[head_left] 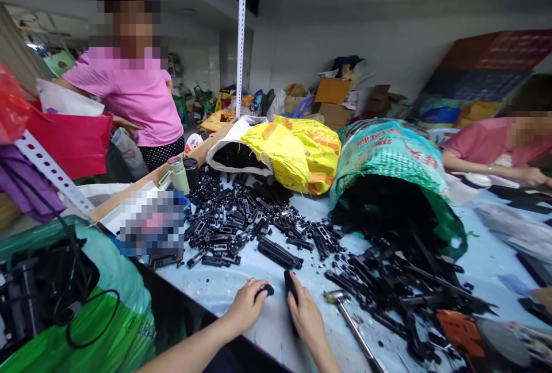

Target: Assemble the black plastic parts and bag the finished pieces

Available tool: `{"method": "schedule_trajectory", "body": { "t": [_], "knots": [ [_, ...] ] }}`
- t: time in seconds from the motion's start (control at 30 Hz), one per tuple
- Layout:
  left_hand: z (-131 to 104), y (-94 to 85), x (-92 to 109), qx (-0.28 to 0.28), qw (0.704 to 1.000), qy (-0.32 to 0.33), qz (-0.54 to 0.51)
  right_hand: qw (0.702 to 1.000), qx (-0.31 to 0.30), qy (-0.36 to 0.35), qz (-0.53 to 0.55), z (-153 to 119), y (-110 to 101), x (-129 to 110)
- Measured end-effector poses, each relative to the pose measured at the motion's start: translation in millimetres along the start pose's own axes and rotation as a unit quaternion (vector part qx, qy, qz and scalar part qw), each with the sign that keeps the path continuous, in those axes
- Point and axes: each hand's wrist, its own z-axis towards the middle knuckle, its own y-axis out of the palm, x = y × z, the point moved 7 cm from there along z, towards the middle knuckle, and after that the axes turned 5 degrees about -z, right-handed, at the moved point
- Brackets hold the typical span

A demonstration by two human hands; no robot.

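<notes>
Over the near edge of the pale blue tabletop (198, 287), my left hand (245, 307) pinches a small black plastic piece (268, 289) between thumb and fingers. Just to its right, my right hand (305, 311) is closed on a long black plastic part (290, 284), whose lower end is partly hidden by the hand. The two pieces are apart. A hammer (354, 326) with a metal handle lies right of my right hand. Beyond my hands rest some longer black parts (279, 253) and a spread pile of small black parts (224, 223).
A green woven sack (388, 152) spills long black parts (388, 275) to the right. Yellow bags (297, 154), a green bottle (177, 176) and a dark cup (191, 175) stand behind. A green bag (125, 304) hangs left. One person (133, 91) stands left; another (487, 149) sits right.
</notes>
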Motion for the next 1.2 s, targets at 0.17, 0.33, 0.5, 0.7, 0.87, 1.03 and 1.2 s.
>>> {"method": "schedule_trajectory", "body": {
  "t": [0.17, 0.33, 0.5, 0.7, 0.87, 1.03, 1.2],
  "knots": [
    [0.6, 3.9, 0.7, 0.005, 0.999, -0.019, -0.050, 0.910, -0.100, 0.088, 0.393, -13.9, 23.1, -8.7],
    [2.1, 3.2, 11.0, 0.002, 0.999, -0.016, -0.046, 0.873, -0.109, 0.077, 0.469, -15.2, 19.2, -26.6],
    [0.2, 3.3, 24.1, -0.035, 0.999, 0.008, -0.037, 0.893, -0.110, 0.045, 0.435, -12.4, 8.6, -32.7],
    [-1.1, -7.5, 31.1, -0.016, 1.000, 0.006, 0.024, 0.937, -0.105, -0.030, 0.333, -11.7, -5.4, -34.7],
    [-2.5, -2.4, 38.5, -0.050, 0.996, 0.042, 0.060, 0.959, -0.079, -0.057, 0.266, -9.0, -15.2, -28.4],
    [2.3, -0.3, 39.6, -0.011, 0.997, 0.047, 0.059, 0.959, -0.047, -0.057, 0.274, -7.4, -20.4, -24.6],
    [6.7, 4.2, 43.9, 0.032, 0.998, 0.051, 0.016, 0.952, -0.020, -0.056, 0.299, -8.8, -18.6, -34.3]
  ]
}}
